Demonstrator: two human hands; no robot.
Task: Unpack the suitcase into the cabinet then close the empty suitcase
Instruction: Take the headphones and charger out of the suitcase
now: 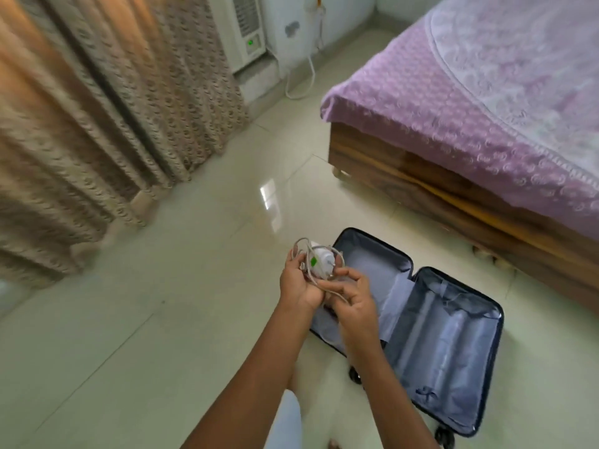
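I see the navy suitcase lying open flat on the floor, a white charger with its looped cable held above its left half.

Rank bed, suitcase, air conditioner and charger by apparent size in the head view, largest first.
1. bed
2. suitcase
3. air conditioner, partly out of frame
4. charger, smallest despite being nearest the camera

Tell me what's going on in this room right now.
A person's left hand holds a white charger while the right hand pinches its cable, above an open suitcase lying on the floor beside the bed. Both halves look empty; it is not closed yet.
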